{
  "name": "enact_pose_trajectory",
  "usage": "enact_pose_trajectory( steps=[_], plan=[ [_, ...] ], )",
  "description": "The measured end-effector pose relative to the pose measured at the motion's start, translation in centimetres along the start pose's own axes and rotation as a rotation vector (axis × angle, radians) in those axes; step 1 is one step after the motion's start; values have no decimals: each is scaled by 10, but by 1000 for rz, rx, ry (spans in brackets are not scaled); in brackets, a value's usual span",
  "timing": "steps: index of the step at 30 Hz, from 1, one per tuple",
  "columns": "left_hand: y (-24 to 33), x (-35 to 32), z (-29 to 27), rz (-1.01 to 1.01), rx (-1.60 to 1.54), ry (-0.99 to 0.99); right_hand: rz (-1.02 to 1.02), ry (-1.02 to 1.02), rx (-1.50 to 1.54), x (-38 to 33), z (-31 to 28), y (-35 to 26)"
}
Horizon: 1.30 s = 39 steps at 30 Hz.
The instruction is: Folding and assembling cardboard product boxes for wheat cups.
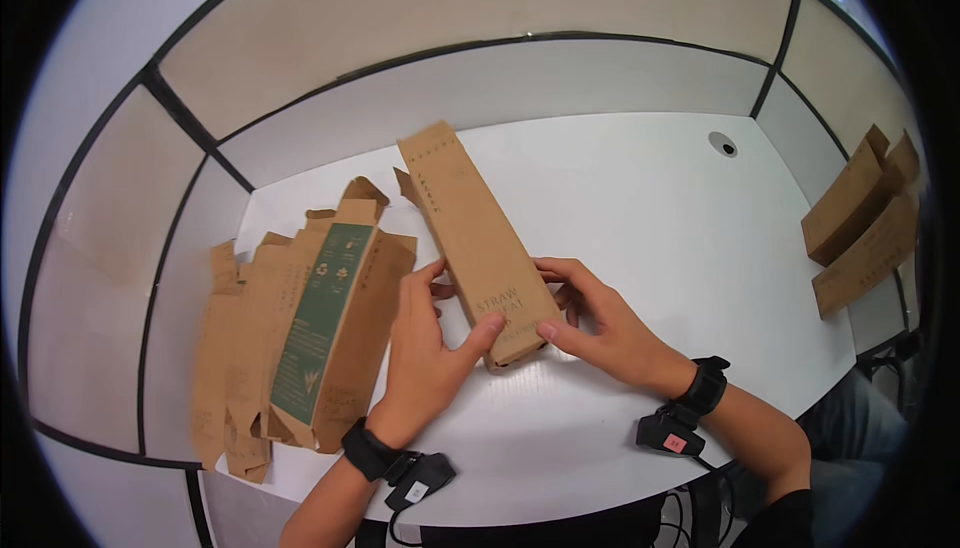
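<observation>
Both hands hold a long, narrow brown cardboard box, which slants away from me over the white table. My left hand grips its near left side, the thumb lying on the top face. On the near right side, my right hand has its thumb by the near end and its fingers along the edge. A small flap sticks out at the box's far left. Close to my left hand, a similar box with a green panel leans on several brown cartons with open flaps.
Two more brown boxes stand at the far right by the partition. A round cable hole sits in the far right of the white table. Low partition walls enclose the back and sides. Black wrist straps with small devices and cables are on both wrists.
</observation>
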<state>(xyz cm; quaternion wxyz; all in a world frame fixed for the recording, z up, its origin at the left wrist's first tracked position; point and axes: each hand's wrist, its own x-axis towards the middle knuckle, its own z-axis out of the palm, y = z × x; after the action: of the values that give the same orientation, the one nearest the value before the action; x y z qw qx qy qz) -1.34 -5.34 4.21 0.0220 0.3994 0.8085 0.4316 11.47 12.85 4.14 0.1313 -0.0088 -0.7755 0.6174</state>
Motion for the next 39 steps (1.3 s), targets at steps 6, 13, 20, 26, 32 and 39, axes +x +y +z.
enact_pose_trajectory(
  steps=[6, 13, 20, 26, 32, 39],
  plan=[
    [4, 3, 8, 157, -540, -137, -21, 46, 250, -7, -5, 7],
    [3, 1, -1, 100, -407, -412, -208, -29, -374, -3, -8, -7],
    [-13, 11, 18, 88, -396, -305, -53, 154, -338, 11, -19, -2],
    [0, 14, 27, 158, -335, -278, -50, 989, -458, -12, -177, 49],
    [7, 18, 23, 86, -323, -312, 365, 1366, -200, -52, -239, 42],
    [4, 16, 18, 52, -345, -325, 38, 1199, -557, -56, -187, 69]
  ],
)
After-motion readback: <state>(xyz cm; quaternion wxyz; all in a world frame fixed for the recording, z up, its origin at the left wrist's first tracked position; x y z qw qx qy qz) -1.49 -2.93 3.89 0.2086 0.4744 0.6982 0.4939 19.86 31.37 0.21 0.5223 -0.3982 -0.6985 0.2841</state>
